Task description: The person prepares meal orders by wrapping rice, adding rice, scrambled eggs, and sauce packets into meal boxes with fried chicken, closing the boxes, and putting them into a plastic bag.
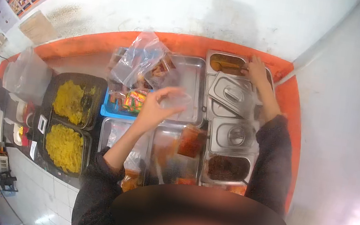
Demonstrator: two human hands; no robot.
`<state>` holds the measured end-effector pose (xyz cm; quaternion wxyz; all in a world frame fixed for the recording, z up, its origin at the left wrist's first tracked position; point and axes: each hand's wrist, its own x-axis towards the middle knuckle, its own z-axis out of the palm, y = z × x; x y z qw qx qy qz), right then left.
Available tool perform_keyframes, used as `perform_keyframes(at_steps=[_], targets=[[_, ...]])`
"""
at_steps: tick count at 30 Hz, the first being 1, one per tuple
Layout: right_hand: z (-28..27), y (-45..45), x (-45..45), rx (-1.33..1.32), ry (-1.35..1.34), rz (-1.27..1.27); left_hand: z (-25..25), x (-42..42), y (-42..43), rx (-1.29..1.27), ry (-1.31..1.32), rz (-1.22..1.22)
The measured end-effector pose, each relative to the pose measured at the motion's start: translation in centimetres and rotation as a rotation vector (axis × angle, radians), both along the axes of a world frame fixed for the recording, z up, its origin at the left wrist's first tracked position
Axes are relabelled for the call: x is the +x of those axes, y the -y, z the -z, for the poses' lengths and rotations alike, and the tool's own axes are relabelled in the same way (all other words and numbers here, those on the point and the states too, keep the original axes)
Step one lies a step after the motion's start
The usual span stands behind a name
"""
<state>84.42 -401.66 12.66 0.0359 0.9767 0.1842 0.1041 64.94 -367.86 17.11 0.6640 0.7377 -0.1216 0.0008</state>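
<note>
At the sauce pan (225, 57), right hand (256, 70), grip unclear, left hand (156, 108) grasping clear plastic (183, 100)

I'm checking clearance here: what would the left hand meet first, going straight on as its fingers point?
Probably the askew steel lid, if the left hand clears the right rim of the metal tray; its height is hard to judge.

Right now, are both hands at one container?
No, the right hand is at a steel sauce container, while the left hand is apart.
</note>
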Motion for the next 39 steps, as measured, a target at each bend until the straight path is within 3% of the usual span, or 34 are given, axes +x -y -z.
perform_keyframes(at_steps=[3, 5, 9, 13, 17, 19, 23, 25, 26, 28, 31, 39], targets=[[0.1, -0.1, -0.3, 0.049, 0.062, 0.013, 1.6, 3.7, 0.4, 0.089, 0.022, -0.060], [-0.9, 0.0, -0.9, 0.064, 0.111, -0.008, -0.2, 5.7, 1.6, 0.123, -0.002, -0.066], [-2.3, -0.2, -1.9, -0.031, 0.251, -0.103, -1.2, 9.4, 3.9, 0.121, 0.169, -0.119], [-0.4, -1.3, -2.4, -0.014, 0.225, -0.104, 0.7, 13.1, 5.7, 0.203, 0.321, -0.215], [0.8, -1.8, -3.4, 0.216, 0.073, 0.112, 1.3, 14.4, 6.4, 0.248, 0.317, -0.256], [1.1, -0.9, -3.5, 0.534, -0.134, 0.290, 1.1, 14.7, 6.4, 0.257, 0.280, -0.218], [2.1, 1.2, -3.4, 0.681, -0.179, 0.255, 0.7, 15.0, 6.6, 0.279, 0.305, -0.232], [2.4, 1.9, -3.3, 0.838, -0.328, 0.289, 0.7, 15.1, 6.9, 0.181, 0.255, -0.185], [2.6, 2.0, -3.5, 0.835, -0.326, 0.289, 0.9, 15.3, 7.0, 0.178, 0.257, -0.186], [2.9, 2.2, -4.2, 1.098, -0.270, 0.179, 1.3, 15.6, 7.3, 0.227, 0.319, -0.225], [0.8, 1.2, -6.2, 1.187, -0.211, 0.133, 1.0, 15.5, 7.4, 0.268, 0.283, -0.218], [1.8, 2.3, -7.0, 1.256, -0.079, 0.210, 2.2, 16.6, 7.8, 0.272, 0.348, -0.177]])
